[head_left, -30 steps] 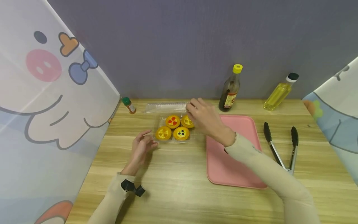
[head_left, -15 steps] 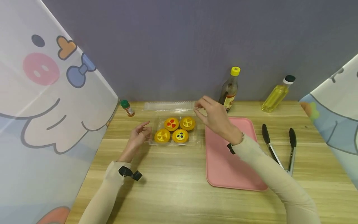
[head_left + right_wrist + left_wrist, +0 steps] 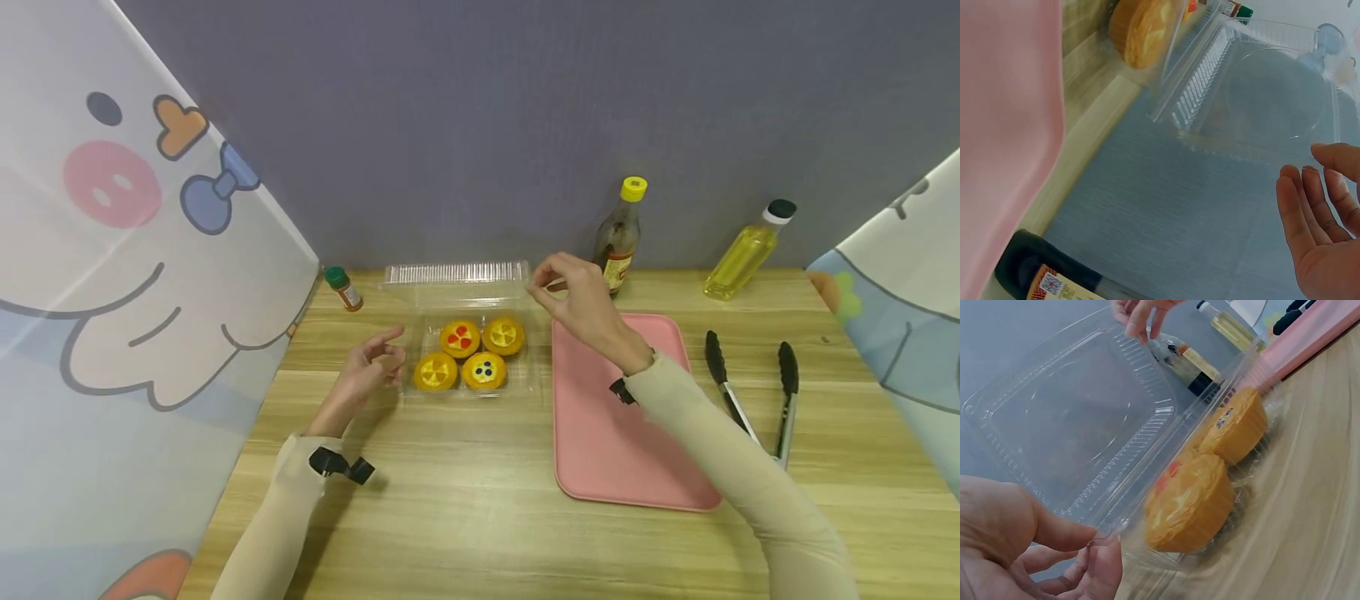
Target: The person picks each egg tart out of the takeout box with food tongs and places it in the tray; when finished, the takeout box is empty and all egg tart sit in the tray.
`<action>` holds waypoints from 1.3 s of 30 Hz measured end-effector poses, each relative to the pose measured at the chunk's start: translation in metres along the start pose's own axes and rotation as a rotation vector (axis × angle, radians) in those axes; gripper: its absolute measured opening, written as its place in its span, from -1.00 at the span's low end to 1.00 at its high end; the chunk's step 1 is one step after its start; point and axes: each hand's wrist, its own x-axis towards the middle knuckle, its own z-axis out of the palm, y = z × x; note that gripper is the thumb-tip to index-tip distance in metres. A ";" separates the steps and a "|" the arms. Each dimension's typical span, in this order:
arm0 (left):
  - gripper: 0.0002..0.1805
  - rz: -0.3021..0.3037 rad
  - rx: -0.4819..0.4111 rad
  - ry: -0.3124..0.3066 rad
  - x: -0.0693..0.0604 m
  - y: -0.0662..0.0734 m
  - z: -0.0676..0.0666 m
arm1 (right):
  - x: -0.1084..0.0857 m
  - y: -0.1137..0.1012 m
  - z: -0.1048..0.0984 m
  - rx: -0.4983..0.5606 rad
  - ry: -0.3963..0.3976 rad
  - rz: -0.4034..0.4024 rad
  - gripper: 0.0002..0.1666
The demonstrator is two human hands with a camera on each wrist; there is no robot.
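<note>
Container and hands on a light wood-grain table (image 3: 450, 500). The clear plastic rectangular container (image 3: 519, 377) rests near the table's back edge, between the hands, its ribbed clear lid (image 3: 457, 287) hinged open and raised behind the base. Four round golden tarts sit inside in two rows: at the back, the red-topped tart (image 3: 460, 338) and the yellow-wedged tart (image 3: 503, 335); at the front, the orange-wedged tart (image 3: 436, 372) and the blue-dotted tart (image 3: 483, 371). The right hand (image 3: 583, 302) pinches the lid's right edge between thumb and fingertips. The left hand (image 3: 362, 373) lies at the container's left edge, fingers bent; whether they grip the rim or only lie against it cannot be told. Right of the container lies a pink rectangular tray (image 3: 607, 454), partly beneath the right forearm; beyond it, spread silver tongs with black tips (image 3: 738, 408). Behind stand a dark sauce bottle with a yellow cap (image 3: 618, 242), a yellow oil bottle with a black-and-white cap (image 3: 742, 262) and, at left, a small green-capped jar (image 3: 345, 290).
</note>
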 end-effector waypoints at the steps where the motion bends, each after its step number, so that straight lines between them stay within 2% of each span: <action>1: -0.36 -0.003 0.005 -0.006 -0.002 0.000 -0.001 | 0.000 0.001 0.000 0.005 -0.001 0.004 -0.88; 10: -0.31 -0.005 0.043 -0.093 -0.021 -0.004 -0.010 | -0.002 0.009 0.006 0.063 -0.029 0.069 -0.88; 16: -0.28 -0.003 0.020 -0.145 -0.035 -0.007 -0.016 | -0.005 0.014 0.010 0.078 -0.056 0.116 -0.82; 26: -0.24 0.001 0.014 -0.221 -0.053 -0.014 -0.019 | -0.007 0.027 0.019 0.126 -0.051 0.176 -0.72; 33: -0.23 -0.001 -0.013 -0.236 -0.057 -0.017 -0.019 | -0.004 0.036 0.029 0.259 -0.099 0.319 -0.59; 39: -0.22 0.003 -0.032 -0.232 -0.059 -0.019 -0.018 | -0.004 0.046 0.036 0.302 -0.123 0.466 -0.48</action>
